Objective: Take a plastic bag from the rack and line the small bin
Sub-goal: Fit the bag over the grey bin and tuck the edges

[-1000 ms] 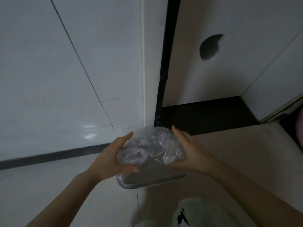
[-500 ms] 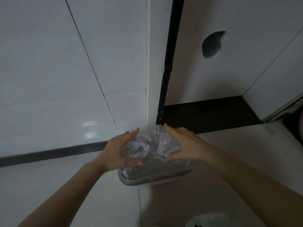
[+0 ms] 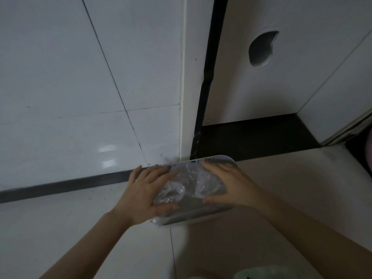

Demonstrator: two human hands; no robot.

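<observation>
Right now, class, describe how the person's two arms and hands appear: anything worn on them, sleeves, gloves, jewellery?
Both forearms are bare up to the frame edge, with no sleeves showing. The left hand and right hand wear no gloves, and no rings, watch or bracelet can be seen. The fingers are uncovered. Dim light hides finer detail.

We reach both bare forearms forward and down, our left hand (image 3: 144, 191) and right hand (image 3: 231, 183) facing each other with fingers spread and pointing away, thumbs turned inward toward one another.

clear plastic bag (image 3: 187, 186), grey bin (image 3: 201, 215)
</observation>
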